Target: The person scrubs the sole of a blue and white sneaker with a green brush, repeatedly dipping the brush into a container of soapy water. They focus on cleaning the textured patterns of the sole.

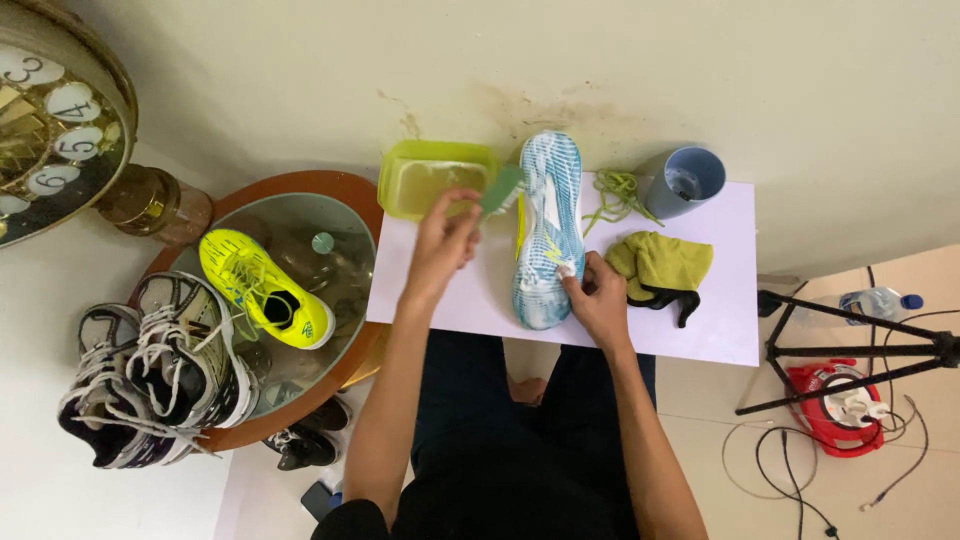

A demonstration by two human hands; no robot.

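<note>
White table [720, 330] against cream wall; left hand [445, 240] grips green brush [500, 190], right hand [597, 295] pinches upturned shoe [547, 230].

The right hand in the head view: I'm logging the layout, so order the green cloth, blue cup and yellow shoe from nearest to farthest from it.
From the right hand:
1. Green cloth, just to its right on the white board.
2. Blue cup, at the board's far right corner.
3. Yellow shoe, far left on the round glass table.
</note>
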